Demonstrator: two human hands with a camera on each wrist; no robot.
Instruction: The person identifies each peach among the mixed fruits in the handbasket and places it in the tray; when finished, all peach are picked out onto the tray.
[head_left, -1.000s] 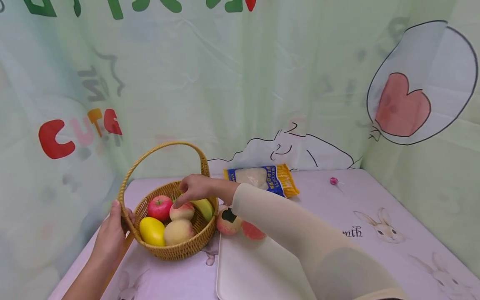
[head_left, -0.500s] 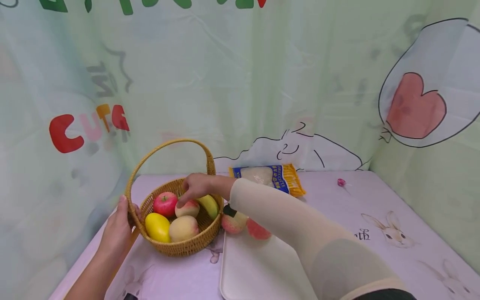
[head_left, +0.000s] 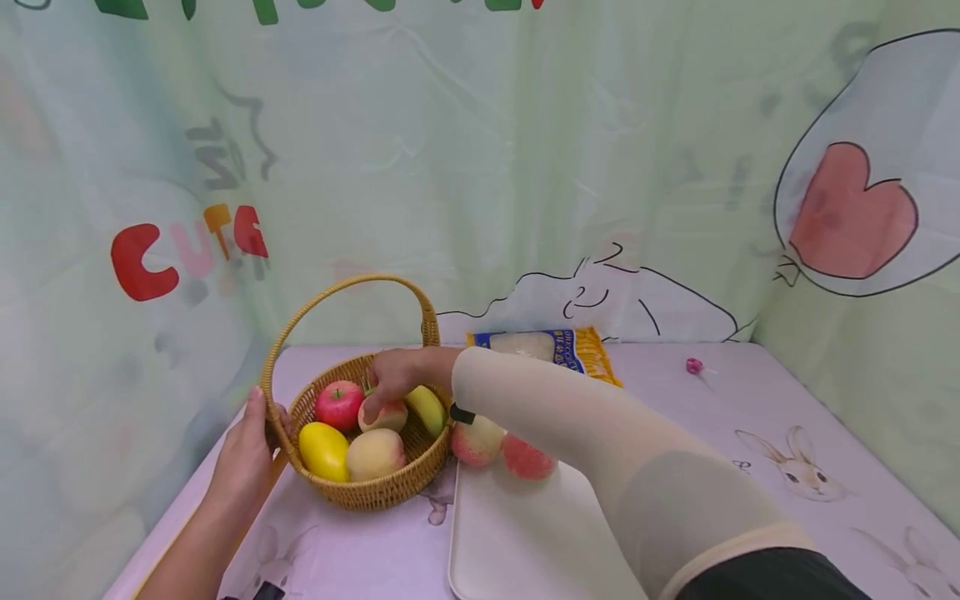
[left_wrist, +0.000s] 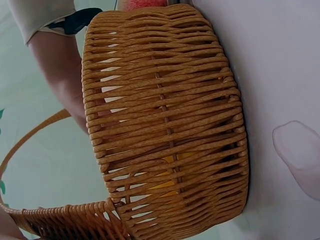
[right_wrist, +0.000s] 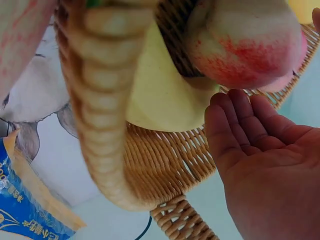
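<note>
A wicker basket (head_left: pixel 367 497) with a tall handle stands at the left of the table. My left hand (head_left: pixel 242 458) holds its left side where the handle meets the rim. Inside are a red apple (head_left: pixel 339 406), a yellow mango (head_left: pixel 324 452), a pale peach (head_left: pixel 377 456) in front, a blushed peach (head_left: pixel 386 417) behind it, and a yellow-green banana (head_left: pixel 426 410). My right hand (head_left: pixel 397 375) reaches over the rim to the blushed peach, thumb at its left. In the right wrist view the extended fingers lie right beside this peach; contact is unclear.
To the basket's right, two more peaches, one paler (head_left: pixel 477 442) and one redder (head_left: pixel 529 460), sit at the far end of a white tray (head_left: pixel 525 533). Behind lie a blue-and-yellow pasta bag (head_left: pixel 570 346) and, farther right, a pink lollipop (head_left: pixel 694 366). A printed curtain (head_left: pixel 465 167) surrounds the table.
The head view has turned left, so the scene shifts rightward. My right hand has sunk slightly lower over the blushed peach. The left hand keeps its hold on the basket.
</note>
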